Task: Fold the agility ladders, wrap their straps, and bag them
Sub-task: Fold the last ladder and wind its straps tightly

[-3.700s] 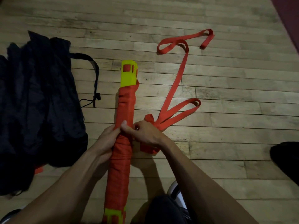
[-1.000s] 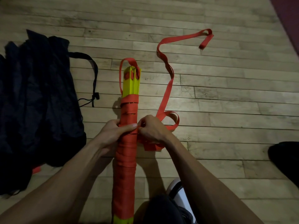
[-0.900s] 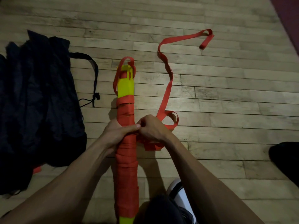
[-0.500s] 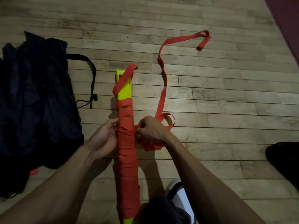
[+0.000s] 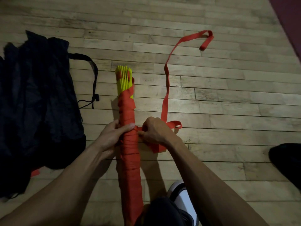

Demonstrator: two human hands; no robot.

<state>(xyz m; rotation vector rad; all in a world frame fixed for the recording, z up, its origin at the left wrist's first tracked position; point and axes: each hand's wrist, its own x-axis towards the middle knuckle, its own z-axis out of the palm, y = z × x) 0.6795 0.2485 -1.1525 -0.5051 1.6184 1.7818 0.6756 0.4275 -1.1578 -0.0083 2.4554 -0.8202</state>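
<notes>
A folded agility ladder (image 5: 130, 160), a long bundle of yellow rungs wound in red strap, lies lengthwise on the wood floor in front of me. Its bare yellow rung ends (image 5: 123, 79) stick out at the far end. My left hand (image 5: 114, 134) grips the bundle at mid-length, thumb across the top. My right hand (image 5: 154, 131) pinches the red strap right beside the bundle. The loose strap (image 5: 167, 82) runs away from that hand to a curled end at the upper right. A black drawstring bag (image 5: 37, 103) lies crumpled at the left.
The bag's black cord and toggle (image 5: 95, 97) trail toward the ladder. A bit of red strap (image 5: 35, 172) peeks from under the bag. My white shoe (image 5: 184, 194) is near the bundle's near end. A dark object (image 5: 286, 160) sits at the right edge, a dark red mat (image 5: 290, 22) top right.
The bundle has been rolled, taking another turn of strap up near the yellow end. The loose strap has grown shorter and straighter. My left hand has closed round the bundle again.
</notes>
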